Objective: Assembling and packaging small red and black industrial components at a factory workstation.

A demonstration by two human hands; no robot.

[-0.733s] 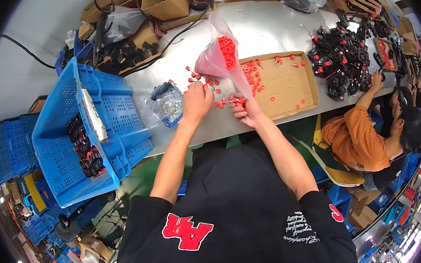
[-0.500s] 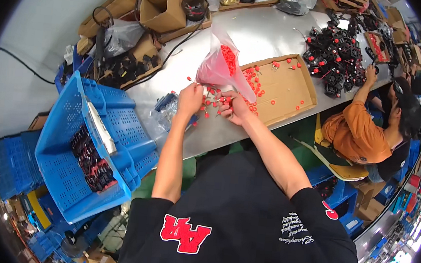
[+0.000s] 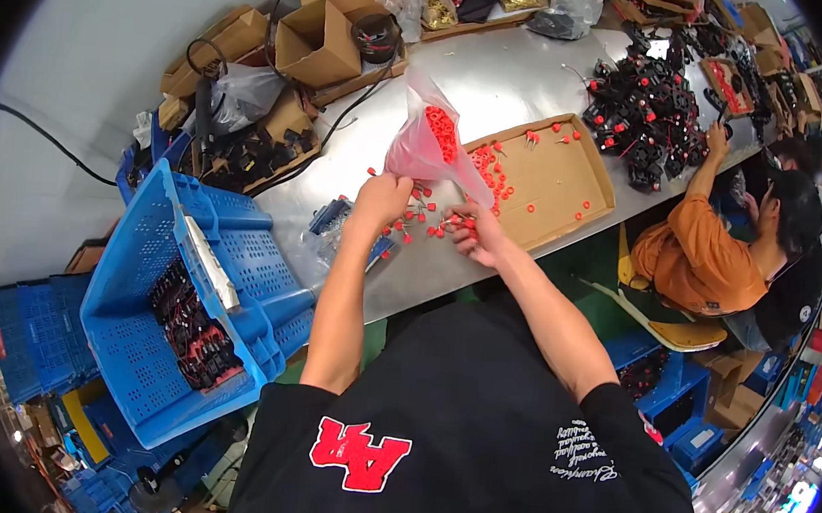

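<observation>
A: Start at the fingers. What is the right hand doing?
B: Its fingers are half curled, palm turned up and inward, cradling a few red-capped pieces. It is just on the near side of the translucent plastic bag, by the bag's lower right corner.
A: And the left hand?
B: Back toward the camera, fingers bent in, at the bag's lower left corner. The fingertips are hidden, so I cannot tell how tightly they close or whether they grip anything.
A: What lies between the hands?
B: Loose red-capped pieces with thin stems, scattered on the metal tabletop just in front of the bag.
A: What is in the bag itself?
B: A mass of small red rings, showing through the plastic.
A: Further out?
B: Right beside the bag, on its right, is a shallow cardboard tray. More red rings crowd the end nearest the bag, with a few scattered toward the other end. Left of the bag and nearer the person is a small blue bin, partly behind the left forearm.
A: And beyond those?
B: Well to the bag's left is a large perforated blue crate with black parts inside. Well to its right are a heap of black wired parts and a co-worker in an orange shirt.
</observation>
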